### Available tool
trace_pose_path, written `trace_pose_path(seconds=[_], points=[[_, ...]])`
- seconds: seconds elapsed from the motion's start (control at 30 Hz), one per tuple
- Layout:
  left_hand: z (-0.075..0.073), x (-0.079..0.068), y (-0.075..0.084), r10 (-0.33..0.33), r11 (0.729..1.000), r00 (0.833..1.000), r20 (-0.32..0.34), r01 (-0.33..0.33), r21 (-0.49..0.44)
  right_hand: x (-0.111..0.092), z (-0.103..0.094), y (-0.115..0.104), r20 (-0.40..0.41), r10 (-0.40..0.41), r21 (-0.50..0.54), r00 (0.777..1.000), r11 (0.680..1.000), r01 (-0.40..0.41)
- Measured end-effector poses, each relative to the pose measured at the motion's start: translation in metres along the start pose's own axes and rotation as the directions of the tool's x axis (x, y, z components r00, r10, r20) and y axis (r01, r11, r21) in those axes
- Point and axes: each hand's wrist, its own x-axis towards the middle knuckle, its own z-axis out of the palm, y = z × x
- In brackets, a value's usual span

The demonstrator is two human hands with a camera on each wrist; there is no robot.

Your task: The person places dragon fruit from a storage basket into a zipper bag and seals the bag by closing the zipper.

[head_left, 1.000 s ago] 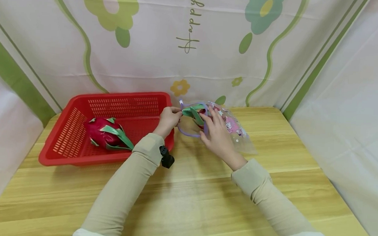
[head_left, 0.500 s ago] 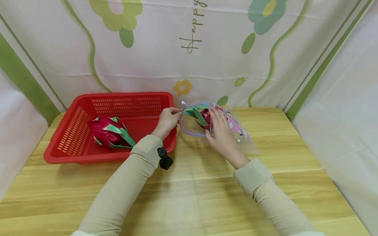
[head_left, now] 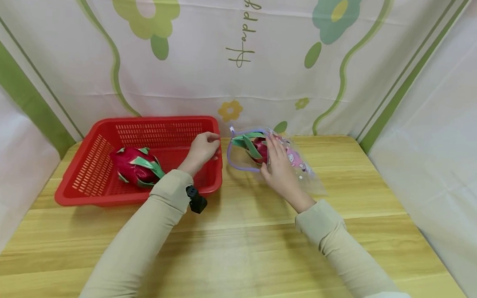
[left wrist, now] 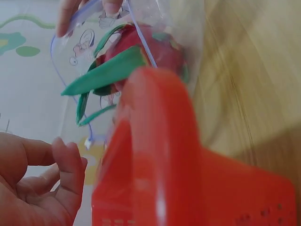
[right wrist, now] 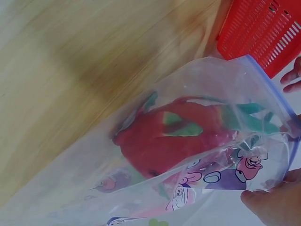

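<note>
My left hand (head_left: 200, 154) hovers over the right end of the red plastic basket (head_left: 120, 200), its fingers loosely bent around nothing. To its right lies a clear zip bag (head_left: 301, 180) with a purple zip edge and pink cartoon prints, its mouth gaping towards the basket. A red dragon fruit (head_left: 259, 149) sits inside the bag, green leaves at the opening. My right hand (head_left: 280, 174) holds the bag near its mouth; in the right wrist view the thumb (right wrist: 263, 202) lies by the zip edge. A second dragon fruit (head_left: 131, 165) rests in the basket.
A wood-grain table (head_left: 242, 256) carries everything. Behind it hangs a white curtain (head_left: 194, 67) with flower prints, and white cloth also closes off both sides. A small black camera (head_left: 196, 200) is strapped at the left wrist.
My left hand has let go of the zip bag's mouth and moved left over the basket. My right hand has shifted slightly right, with fingers closer together; more of the fruit shows.
</note>
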Motion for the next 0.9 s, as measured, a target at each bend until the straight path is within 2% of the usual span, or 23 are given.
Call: trace_pose_path(seconds=[0.13, 0.37, 0.5, 0.57, 0.63, 0.77, 0.9], points=[[-0.01, -0.003, -0.008, -0.022, 1.0, 0.999, 0.026, 0.022, 0.009, 0.0, -0.002, 0.001, 0.003, 0.011, -0.002, 1.0, 1.0, -0.011], [-0.038, -0.015, -0.032, 0.011, 0.984, 0.999, 0.048, -0.019, 0.177, -0.001, -0.003, 0.002, 0.011, 0.013, -0.013, 1.0, 1.0, -0.013], [-0.055, -0.022, -0.043, 0.045, 0.967, 0.999, 0.017, -0.048, 0.251, -0.002, -0.004, 0.004, 0.0, 0.015, -0.017, 1.0, 1.0, -0.015], [-0.063, -0.025, -0.047, 0.078, 0.947, 0.996, -0.036, -0.063, 0.316, -0.002, -0.004, 0.004, -0.001, 0.014, -0.015, 1.0, 1.0, -0.014], [-0.069, -0.028, -0.05, 0.123, 0.913, 0.988, -0.098, -0.074, 0.402, -0.002, -0.003, 0.005, -0.001, 0.013, -0.017, 1.0, 1.0, -0.013], [-0.08, -0.032, -0.053, 0.198, 0.839, 0.955, -0.22, -0.049, 0.542, -0.002, -0.003, 0.005, 0.002, 0.008, -0.016, 1.0, 1.0, -0.008], [-0.089, -0.036, -0.056, 0.235, 0.8, 0.927, -0.294, -0.012, 0.6, -0.002, -0.003, 0.004, 0.0, 0.004, -0.008, 1.0, 1.0, -0.004]])
